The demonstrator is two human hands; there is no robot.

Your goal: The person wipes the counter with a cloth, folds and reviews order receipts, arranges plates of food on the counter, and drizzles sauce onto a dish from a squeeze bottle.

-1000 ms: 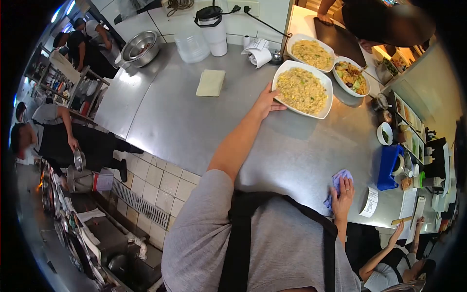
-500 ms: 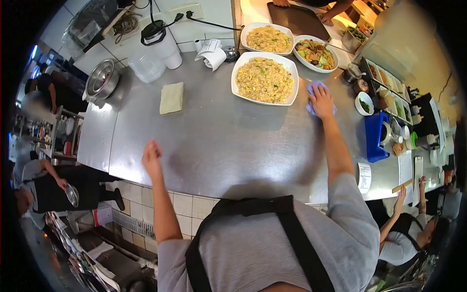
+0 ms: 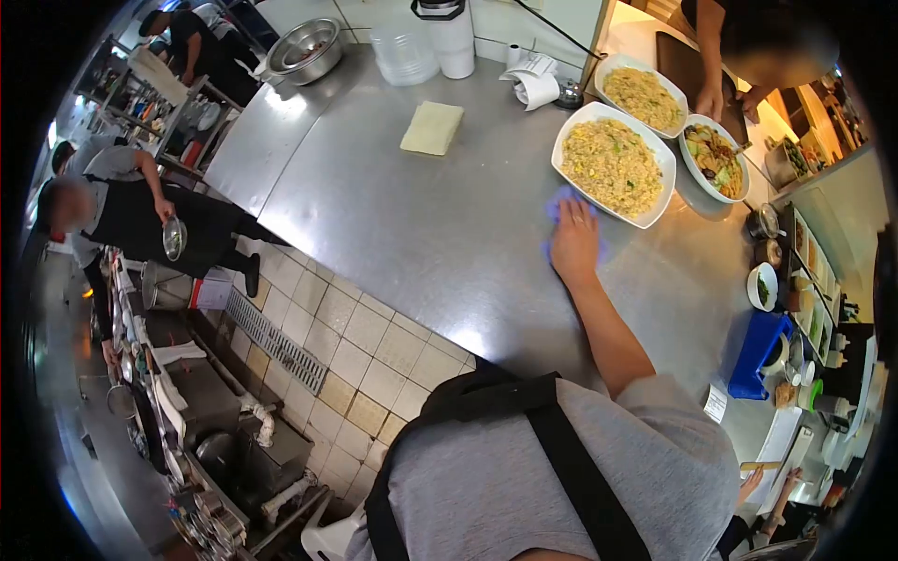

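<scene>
1. Your right hand (image 3: 574, 241) lies palm down over a crumpled lavender cloth (image 3: 557, 199), fingers pointing at the worktop's far edge. The palm hides most of it, so I cannot tell whether you clutch the cloth or only press on it. Your left hand is out of view.

2. The cloth sits on the grey stainless-steel worktop (image 3: 374, 215), well in from the near edge and just beside the near rim of a squarish white bowl of yellow fried rice (image 3: 668, 168).

3. Beyond that, toward the worktop's far right corner, are a matching white bowl of rice (image 3: 599, 77) and a round white bowl of mixed vegetables (image 3: 745, 178). A co-worker's hand (image 3: 709, 101) is near the round one.

4. The cloth should handle light and limp; bunch it from the middle and tuck in the loose edges.

5. The nearest rice bowl is probably heavy, stiff, smooth and chippable. Opposite sides, just under the rim, look the surest hold.
</scene>
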